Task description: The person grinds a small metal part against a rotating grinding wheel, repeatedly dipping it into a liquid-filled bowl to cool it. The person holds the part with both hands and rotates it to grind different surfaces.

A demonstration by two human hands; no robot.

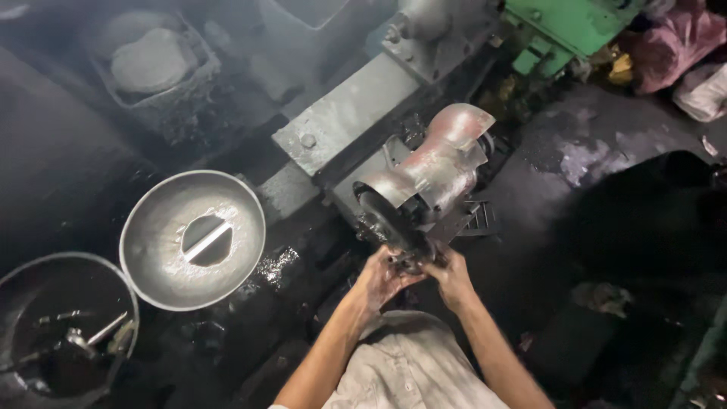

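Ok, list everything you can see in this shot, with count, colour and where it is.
Grinding machine: one, grey metal with a reddish guard, centre.
Dark wheel: one, black, at the machine's front, just above the hands.
Round metal bowl: one, silver, with a slotted opening in its middle, left of centre.
Dark tub: one, black, bottom left, with metal tools inside.
Square container: one, grey, top left, holding a pale lump.
Green machine part: one, top right.
Plastic bags: about two, pink and white, top right corner.
Left hand: at a small part under the wheel.
Right hand: same spot, beside the left; its grip is unclear.
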